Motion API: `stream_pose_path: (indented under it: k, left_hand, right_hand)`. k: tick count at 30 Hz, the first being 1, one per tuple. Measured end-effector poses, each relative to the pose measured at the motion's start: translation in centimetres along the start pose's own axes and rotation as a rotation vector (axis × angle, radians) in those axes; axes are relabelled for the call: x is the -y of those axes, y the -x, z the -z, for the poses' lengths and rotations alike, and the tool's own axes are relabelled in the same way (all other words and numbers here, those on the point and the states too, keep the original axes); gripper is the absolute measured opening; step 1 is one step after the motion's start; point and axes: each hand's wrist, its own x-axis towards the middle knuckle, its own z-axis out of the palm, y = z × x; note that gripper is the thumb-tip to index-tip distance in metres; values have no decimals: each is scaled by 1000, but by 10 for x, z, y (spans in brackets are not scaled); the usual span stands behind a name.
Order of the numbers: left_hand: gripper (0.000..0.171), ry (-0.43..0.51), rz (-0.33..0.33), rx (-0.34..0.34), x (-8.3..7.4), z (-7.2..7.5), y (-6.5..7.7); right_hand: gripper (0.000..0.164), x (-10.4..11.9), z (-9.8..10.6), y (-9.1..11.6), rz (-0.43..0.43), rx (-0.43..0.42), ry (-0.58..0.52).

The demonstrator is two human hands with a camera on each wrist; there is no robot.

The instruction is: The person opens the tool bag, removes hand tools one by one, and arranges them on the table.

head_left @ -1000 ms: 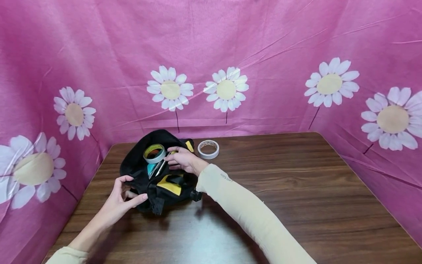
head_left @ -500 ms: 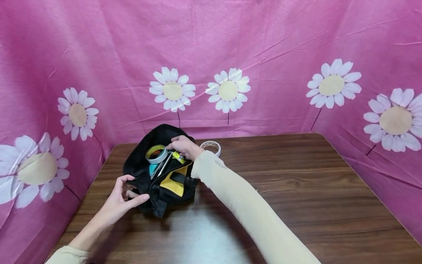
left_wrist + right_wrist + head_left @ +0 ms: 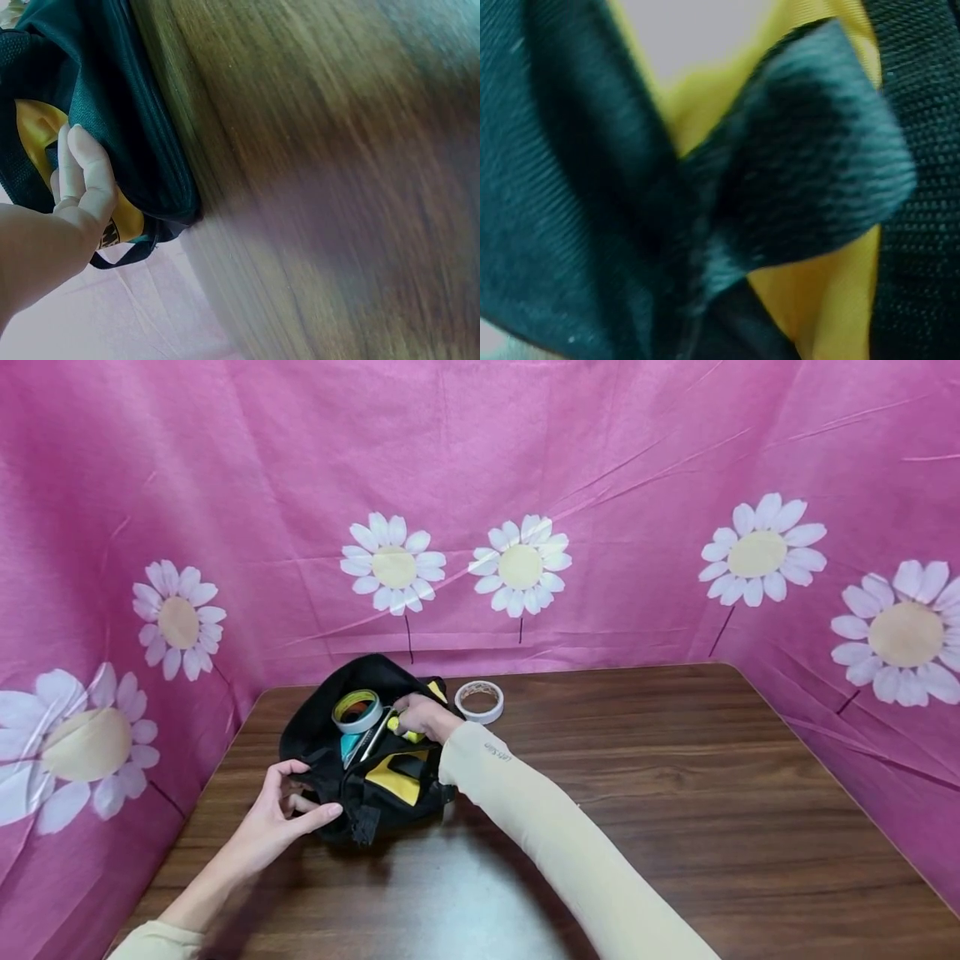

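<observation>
Left of the frame's centre, the left hand (image 3: 281, 810) grips the side of a black bag (image 3: 390, 811), while the right hand (image 3: 424, 717) is inside it at a yellow object (image 3: 413, 737), whether grasping I cannot tell. A tape roll (image 3: 360, 725) lies in the bag; right of it, a white roll (image 3: 487, 717) rests on the table (image 3: 660, 777).

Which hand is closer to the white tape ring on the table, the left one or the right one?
The right hand: it reaches into the black bag, just left of the white tape ring. The left hand is farther away, at the bag's left end.
</observation>
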Motion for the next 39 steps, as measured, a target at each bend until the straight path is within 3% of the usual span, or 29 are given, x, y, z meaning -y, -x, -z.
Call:
stream_pose_path:
  k: [5, 9, 13, 15, 21, 27, 39]
  left_hand:
    - [67, -12, 9, -4, -1, -1, 0]
    - [67, -18, 9, -2, -1, -1, -1]
    - [67, -28, 13, 4, 1, -2, -1]
    - [66, -31, 13, 5, 1, -2, -1]
    - [66, -34, 12, 2, 1, -2, -1]
    - [66, -31, 19, 4, -1, -2, -1]
    - [65, -35, 20, 6, 2, -3, 0]
  right_hand:
    - [40, -8, -4, -4, 127, 108, 180]
    - [33, -11, -8, -11, 244, 165, 395]
    - [31, -11, -12, -15, 257, 173, 461]
    - [29, -11, -13, -16, 247, 170, 401]
    - [27, -12, -15, -16, 177, 163, 74]
    - [38, -10, -12, -13, 168, 139, -5]
    - [52, -5, -9, -13, 138, 188, -191]
